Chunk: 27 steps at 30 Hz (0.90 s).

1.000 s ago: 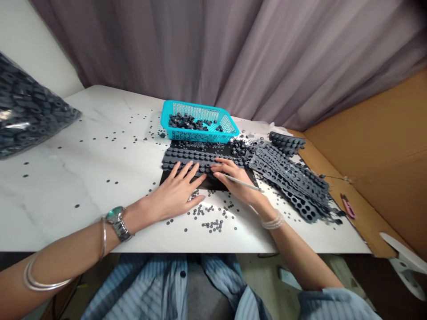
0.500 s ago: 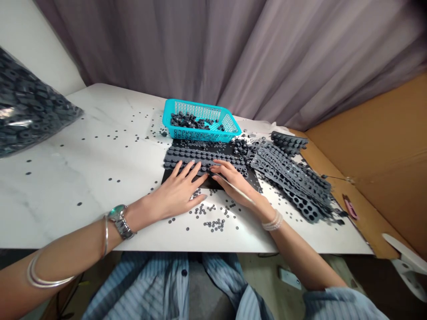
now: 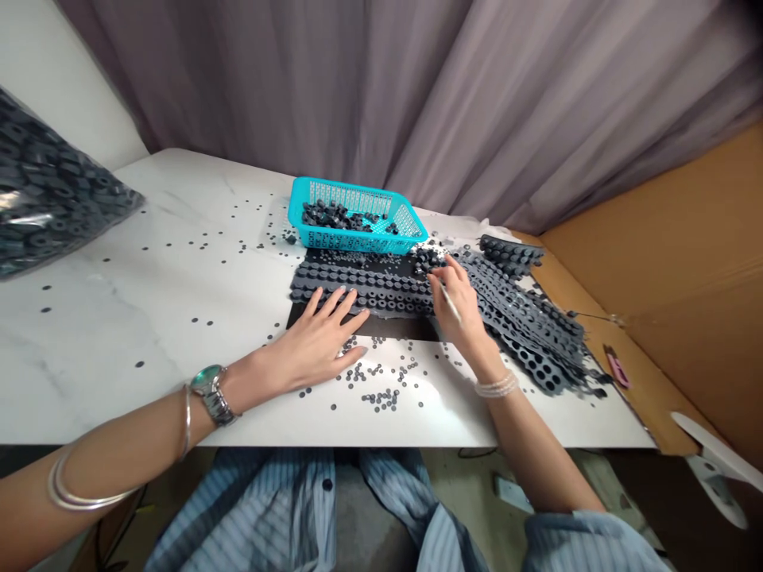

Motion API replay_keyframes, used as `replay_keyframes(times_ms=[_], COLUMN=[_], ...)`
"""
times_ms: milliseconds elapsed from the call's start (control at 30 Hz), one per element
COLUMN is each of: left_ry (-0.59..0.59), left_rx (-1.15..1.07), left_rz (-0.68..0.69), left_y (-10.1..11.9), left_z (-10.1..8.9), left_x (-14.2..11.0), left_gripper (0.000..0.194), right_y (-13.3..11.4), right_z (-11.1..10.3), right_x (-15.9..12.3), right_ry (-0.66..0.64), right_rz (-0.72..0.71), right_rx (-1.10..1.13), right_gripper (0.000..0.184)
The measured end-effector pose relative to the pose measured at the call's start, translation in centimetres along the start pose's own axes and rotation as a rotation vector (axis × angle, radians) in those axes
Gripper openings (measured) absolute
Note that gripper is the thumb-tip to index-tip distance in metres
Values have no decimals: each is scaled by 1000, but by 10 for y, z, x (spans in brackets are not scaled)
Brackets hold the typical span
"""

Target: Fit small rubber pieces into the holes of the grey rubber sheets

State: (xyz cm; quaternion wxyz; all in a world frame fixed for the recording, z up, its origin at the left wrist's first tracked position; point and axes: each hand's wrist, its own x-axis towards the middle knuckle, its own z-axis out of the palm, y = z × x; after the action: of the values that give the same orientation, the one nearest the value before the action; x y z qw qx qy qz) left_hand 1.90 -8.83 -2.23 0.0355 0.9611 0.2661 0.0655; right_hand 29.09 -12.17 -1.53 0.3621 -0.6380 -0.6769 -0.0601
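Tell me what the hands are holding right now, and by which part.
The right hand grips a thin pale stick by its shaft, between fingers and thumb. The left hand holds nothing; its fingertips rest on the dark rubber strips.

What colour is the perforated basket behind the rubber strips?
The perforated plastic basket is bright turquoise; it shows best in the head view, the only one available.

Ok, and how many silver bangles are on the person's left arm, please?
2. One thin bangle sits on the left forearm just behind the wristwatch, and a second bangle sits farther up that arm. Another could be hidden on the underside of the arm.
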Motion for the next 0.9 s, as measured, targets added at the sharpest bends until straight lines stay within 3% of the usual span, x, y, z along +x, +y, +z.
replay_keyframes(times_ms=[100, 200, 300, 433, 667, 900], left_ry=[12, 19, 19, 11, 5, -1], left_rx=[0, 4, 7, 4, 9, 6], left_rz=[4, 1, 8, 12, 5, 0], left_y=[-1, -1, -2, -3, 0, 1], left_z=[2, 3, 4, 4, 2, 1], left_x=[-1, -1, 0, 1, 1, 1], left_gripper=[62, 62, 62, 64, 64, 63], right_y=[14, -2, -33, -55, -49, -44], right_z=[-5, 1, 14, 29, 36, 48], right_x=[3, 5, 6, 4, 1, 2], right_ry=[27, 40, -140, -327, -381, -379], right_rz=[43, 93, -5, -73, -76, -200], right_rx=[-70, 52, 280, 372, 359, 304], right_gripper=[32, 31, 27, 25, 25, 28])
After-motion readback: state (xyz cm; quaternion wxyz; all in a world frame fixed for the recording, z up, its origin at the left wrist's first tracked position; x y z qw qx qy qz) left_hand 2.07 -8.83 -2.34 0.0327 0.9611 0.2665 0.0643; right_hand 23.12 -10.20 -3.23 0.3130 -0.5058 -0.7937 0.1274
